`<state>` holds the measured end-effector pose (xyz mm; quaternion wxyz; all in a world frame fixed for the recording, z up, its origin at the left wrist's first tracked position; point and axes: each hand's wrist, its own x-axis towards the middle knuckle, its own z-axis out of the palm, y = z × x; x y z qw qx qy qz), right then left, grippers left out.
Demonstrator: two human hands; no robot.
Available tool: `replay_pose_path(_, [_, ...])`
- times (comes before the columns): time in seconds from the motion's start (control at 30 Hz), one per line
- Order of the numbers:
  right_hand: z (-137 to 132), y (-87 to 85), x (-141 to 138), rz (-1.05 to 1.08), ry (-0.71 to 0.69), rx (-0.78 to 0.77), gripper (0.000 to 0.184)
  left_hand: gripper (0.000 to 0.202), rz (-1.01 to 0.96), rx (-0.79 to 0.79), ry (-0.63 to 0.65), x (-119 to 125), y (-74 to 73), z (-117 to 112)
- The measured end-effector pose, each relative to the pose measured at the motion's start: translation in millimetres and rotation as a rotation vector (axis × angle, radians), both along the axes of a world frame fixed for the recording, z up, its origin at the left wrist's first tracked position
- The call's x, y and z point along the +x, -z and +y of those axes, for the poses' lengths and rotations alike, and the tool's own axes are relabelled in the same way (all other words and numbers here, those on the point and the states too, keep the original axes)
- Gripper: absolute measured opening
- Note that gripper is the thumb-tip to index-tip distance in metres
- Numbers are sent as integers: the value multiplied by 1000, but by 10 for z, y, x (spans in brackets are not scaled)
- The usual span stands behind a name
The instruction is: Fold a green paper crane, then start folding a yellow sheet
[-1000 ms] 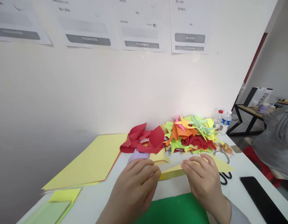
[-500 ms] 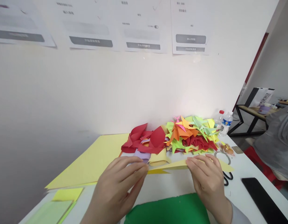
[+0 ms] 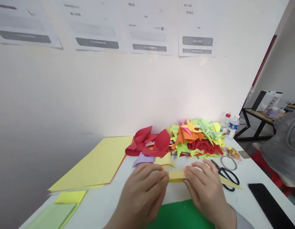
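Note:
Between my two hands stretches a narrow piece of folded yellow paper (image 3: 177,175). My left hand (image 3: 144,190) pinches its left end between thumb and fingers. Closer to the middle, my right hand (image 3: 204,189) is closed on the same paper, and a pointed end sticks out past it to the right, over the scissors (image 3: 229,176). Below the hands lies a green sheet (image 3: 180,214), partly covered by them. Just beyond are a curled pale yellow paper piece (image 3: 164,160) and a purple one (image 3: 143,159).
Red folded paper shapes (image 3: 161,143) and a heap of colourful folded paper (image 3: 192,136) stand along the wall. Large yellow sheets (image 3: 90,165) and green paper (image 3: 52,213) lie left. Right are a tape roll (image 3: 228,163), bottles (image 3: 232,127) and a black flat object (image 3: 271,203). A person in grey (image 3: 283,143) sits beyond.
My left hand has moved right, closer to my right hand, so less paper shows between them. The paper's right end has dropped slightly, and more of the scissors shows.

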<state>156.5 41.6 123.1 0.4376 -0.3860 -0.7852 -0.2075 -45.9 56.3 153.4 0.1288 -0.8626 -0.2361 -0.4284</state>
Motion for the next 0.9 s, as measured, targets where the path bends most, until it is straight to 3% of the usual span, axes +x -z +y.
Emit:
replay_pose_path(0.27, [3,122,-113,-47,-86,3,34,21,32,-7,25,207,136,-1])
replay_pose_path(0.9, [23,143,-42,-94,-77,-13,28,16,40,-199,31,132,110,-13])
